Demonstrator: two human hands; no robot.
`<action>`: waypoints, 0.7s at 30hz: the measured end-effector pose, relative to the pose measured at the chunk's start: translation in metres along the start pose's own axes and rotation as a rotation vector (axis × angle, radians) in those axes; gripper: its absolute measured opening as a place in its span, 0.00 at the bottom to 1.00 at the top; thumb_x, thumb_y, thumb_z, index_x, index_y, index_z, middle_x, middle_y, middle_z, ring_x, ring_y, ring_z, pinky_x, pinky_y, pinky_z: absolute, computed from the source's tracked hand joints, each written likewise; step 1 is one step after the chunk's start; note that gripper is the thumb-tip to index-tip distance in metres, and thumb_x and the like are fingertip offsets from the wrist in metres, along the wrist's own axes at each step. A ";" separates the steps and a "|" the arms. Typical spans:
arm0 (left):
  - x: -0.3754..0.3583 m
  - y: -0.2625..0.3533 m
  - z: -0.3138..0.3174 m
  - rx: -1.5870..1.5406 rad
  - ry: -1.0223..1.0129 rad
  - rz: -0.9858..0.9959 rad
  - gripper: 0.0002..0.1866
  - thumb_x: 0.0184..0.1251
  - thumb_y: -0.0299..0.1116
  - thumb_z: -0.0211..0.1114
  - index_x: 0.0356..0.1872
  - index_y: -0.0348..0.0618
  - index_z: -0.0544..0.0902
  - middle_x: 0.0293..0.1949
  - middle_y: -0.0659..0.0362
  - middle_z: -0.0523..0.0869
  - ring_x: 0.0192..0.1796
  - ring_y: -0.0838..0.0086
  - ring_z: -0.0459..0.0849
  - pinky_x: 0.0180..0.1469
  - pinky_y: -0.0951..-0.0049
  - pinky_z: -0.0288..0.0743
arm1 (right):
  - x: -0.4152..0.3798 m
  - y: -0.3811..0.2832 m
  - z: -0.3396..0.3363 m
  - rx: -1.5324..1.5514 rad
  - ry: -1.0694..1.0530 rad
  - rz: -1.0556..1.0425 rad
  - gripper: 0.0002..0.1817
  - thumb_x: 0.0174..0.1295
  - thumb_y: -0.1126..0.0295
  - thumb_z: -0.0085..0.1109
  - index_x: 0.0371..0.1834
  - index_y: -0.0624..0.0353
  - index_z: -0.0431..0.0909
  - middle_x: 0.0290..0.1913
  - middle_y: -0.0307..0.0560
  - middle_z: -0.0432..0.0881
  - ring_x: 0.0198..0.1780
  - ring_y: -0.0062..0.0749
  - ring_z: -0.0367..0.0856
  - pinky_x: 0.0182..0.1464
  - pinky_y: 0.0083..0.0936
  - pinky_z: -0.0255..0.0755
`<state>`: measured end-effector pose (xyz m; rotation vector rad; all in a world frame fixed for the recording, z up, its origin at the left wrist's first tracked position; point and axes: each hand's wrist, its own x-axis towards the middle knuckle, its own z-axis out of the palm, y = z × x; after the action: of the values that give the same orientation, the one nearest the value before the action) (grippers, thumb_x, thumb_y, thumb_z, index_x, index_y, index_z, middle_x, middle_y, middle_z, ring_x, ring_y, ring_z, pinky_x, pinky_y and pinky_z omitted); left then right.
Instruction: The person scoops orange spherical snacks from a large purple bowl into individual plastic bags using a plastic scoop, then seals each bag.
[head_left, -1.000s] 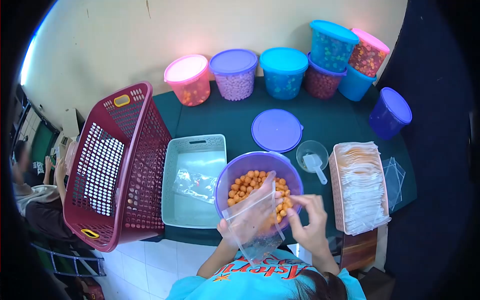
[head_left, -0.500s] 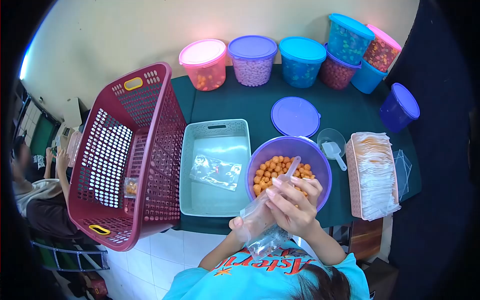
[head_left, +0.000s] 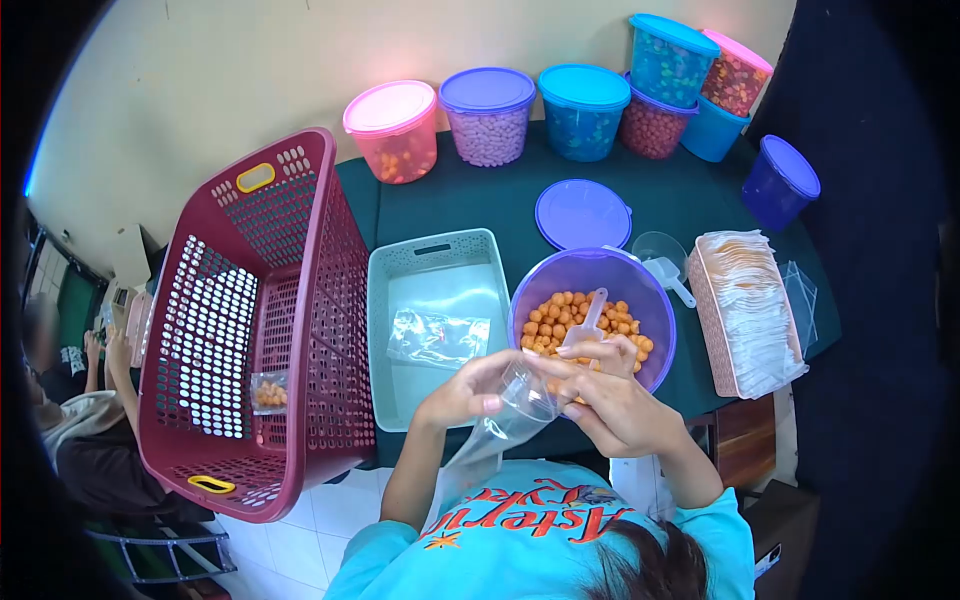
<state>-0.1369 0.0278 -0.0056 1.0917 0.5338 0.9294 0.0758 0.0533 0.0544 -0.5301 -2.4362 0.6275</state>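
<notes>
My left hand [head_left: 462,392] grips one side of a clear plastic bag [head_left: 525,395] at its rim. On the other side, the fingers of my right hand [head_left: 622,402] are closed at the bag's mouth, which is held rounded. The bag hangs down towards my shirt, and no orange balls show inside it. Just beyond my hands stands a purple tub [head_left: 662,310] of orange snack balls [head_left: 545,322]. A pale scoop [head_left: 588,325] rests in the balls with its handle up, close to my right fingertips.
Left of the tub, a pale green tray [head_left: 388,390] holds a flat clear bag [head_left: 435,338]. A maroon basket [head_left: 335,300] contains a small filled packet [head_left: 269,392]. A purple lid [head_left: 583,214], second scoop [head_left: 672,278], box of white packets [head_left: 750,310] and lidded tubs [head_left: 487,115] surround it.
The bag's mouth has been opened out between my hands. My left hand has risen towards the tub. My right fingers have left the scoop's handle and now hold the bag's rim.
</notes>
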 end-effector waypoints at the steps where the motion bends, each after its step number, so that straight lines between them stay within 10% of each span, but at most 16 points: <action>1: -0.005 0.001 -0.001 0.114 -0.040 -0.004 0.44 0.44 0.55 0.62 0.56 0.30 0.62 0.51 0.50 0.70 0.53 0.67 0.71 0.55 0.66 0.63 | -0.002 -0.001 -0.001 0.013 -0.013 0.006 0.05 0.50 0.73 0.52 0.31 0.55 0.69 0.54 0.41 0.70 0.54 0.34 0.64 0.53 0.39 0.45; 5: -0.011 0.000 0.005 0.269 -0.016 0.093 0.46 0.40 0.56 0.66 0.56 0.31 0.64 0.52 0.50 0.71 0.53 0.65 0.72 0.54 0.64 0.66 | -0.001 -0.004 -0.005 0.011 -0.005 -0.014 0.06 0.50 0.72 0.54 0.32 0.56 0.69 0.52 0.45 0.71 0.53 0.37 0.65 0.52 0.38 0.48; 10: -0.023 -0.011 0.004 0.280 0.307 0.320 0.50 0.32 0.51 0.73 0.56 0.29 0.63 0.52 0.48 0.70 0.54 0.63 0.72 0.56 0.63 0.63 | -0.006 0.029 -0.016 -0.403 -0.007 0.471 0.10 0.49 0.71 0.52 0.37 0.58 0.71 0.34 0.45 0.71 0.39 0.37 0.66 0.42 0.30 0.56; 21: 0.001 -0.004 -0.011 0.701 0.303 0.483 0.51 0.23 0.44 0.77 0.56 0.34 0.65 0.46 0.46 0.77 0.49 0.61 0.77 0.52 0.64 0.67 | 0.014 0.139 0.011 -0.772 -0.441 0.148 0.10 0.46 0.73 0.52 0.31 0.49 0.80 0.35 0.39 0.73 0.43 0.31 0.67 0.42 0.26 0.60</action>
<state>-0.1438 0.0334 -0.0140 1.7729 0.9079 1.3931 0.0903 0.1701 -0.0225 -0.9556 -3.0499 -0.2121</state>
